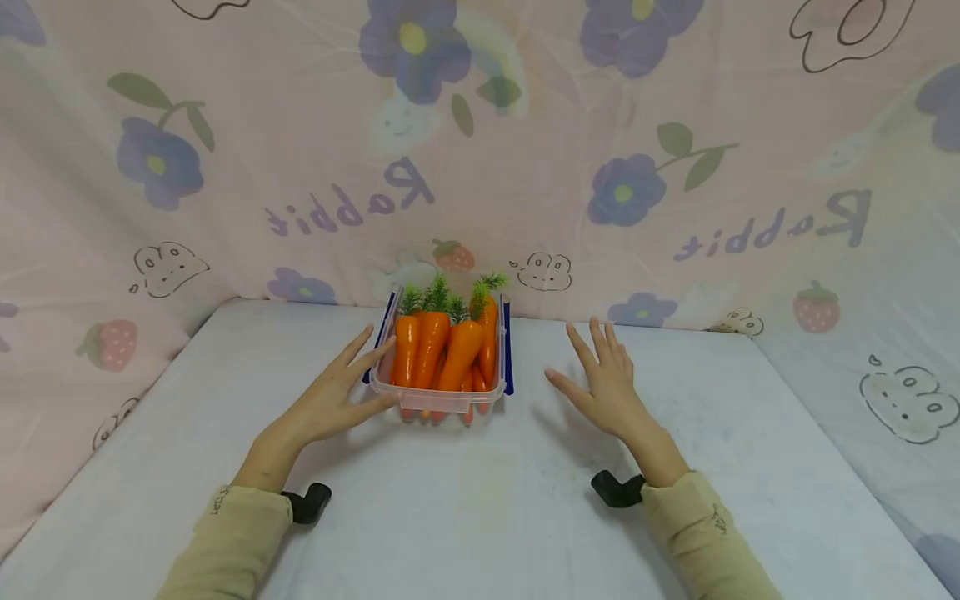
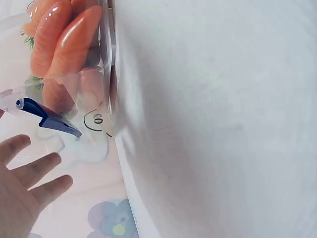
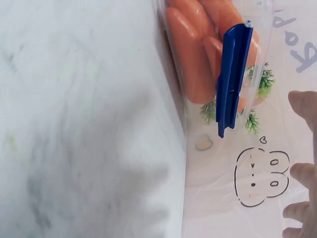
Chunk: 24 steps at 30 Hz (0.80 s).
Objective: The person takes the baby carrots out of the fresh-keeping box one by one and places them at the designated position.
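Observation:
A clear plastic container (image 1: 438,402) with blue side clips stands at the back of the table, filled with several orange toy carrots (image 1: 431,350) whose green tops stick up at the far side. My left hand (image 1: 333,396) is at the container's left side, fingers spread, the thumb and fingertips overlapping its near left corner in the head view. In the left wrist view a blue clip (image 2: 49,119) hangs out near those fingers. Off to the right of the container, my right hand (image 1: 603,387) hovers with spread fingers, holding nothing. Another blue clip (image 3: 233,79) shows in the right wrist view.
A white cloth covers the table (image 1: 480,517). Behind and around it hangs a pink fabric backdrop (image 1: 510,150) printed with flowers, rabbits and strawberries. Each wrist carries a black device (image 1: 618,489) below the sleeve's cuff.

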{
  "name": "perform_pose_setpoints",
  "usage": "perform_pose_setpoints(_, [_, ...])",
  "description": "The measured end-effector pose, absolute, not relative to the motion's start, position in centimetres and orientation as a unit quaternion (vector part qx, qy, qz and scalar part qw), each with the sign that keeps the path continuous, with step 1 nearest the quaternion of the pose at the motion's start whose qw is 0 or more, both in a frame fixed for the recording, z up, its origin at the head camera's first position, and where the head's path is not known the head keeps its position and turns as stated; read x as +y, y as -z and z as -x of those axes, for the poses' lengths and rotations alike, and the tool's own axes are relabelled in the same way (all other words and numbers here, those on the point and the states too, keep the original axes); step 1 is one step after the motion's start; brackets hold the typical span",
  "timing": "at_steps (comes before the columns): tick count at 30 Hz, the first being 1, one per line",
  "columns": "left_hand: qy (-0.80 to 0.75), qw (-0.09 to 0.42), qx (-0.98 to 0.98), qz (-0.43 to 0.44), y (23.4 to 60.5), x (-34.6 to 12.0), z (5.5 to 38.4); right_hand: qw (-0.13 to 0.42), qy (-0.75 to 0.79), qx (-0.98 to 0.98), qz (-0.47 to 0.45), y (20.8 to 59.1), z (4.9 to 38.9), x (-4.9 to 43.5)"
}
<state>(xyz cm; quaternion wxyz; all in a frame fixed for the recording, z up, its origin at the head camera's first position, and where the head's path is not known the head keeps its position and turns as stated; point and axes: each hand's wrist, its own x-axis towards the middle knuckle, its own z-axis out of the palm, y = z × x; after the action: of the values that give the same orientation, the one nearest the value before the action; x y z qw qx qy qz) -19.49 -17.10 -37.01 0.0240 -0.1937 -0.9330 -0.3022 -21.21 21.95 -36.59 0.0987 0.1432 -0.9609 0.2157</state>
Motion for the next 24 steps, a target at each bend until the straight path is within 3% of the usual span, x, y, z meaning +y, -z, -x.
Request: perform_pose_setpoints(24, [0.409, 0.04, -0.888, 0.207, 37.3, -16.1, 19.6, 0.104, -0.348, -0.914, -0.183, 35.0, 21.8, 15.8])
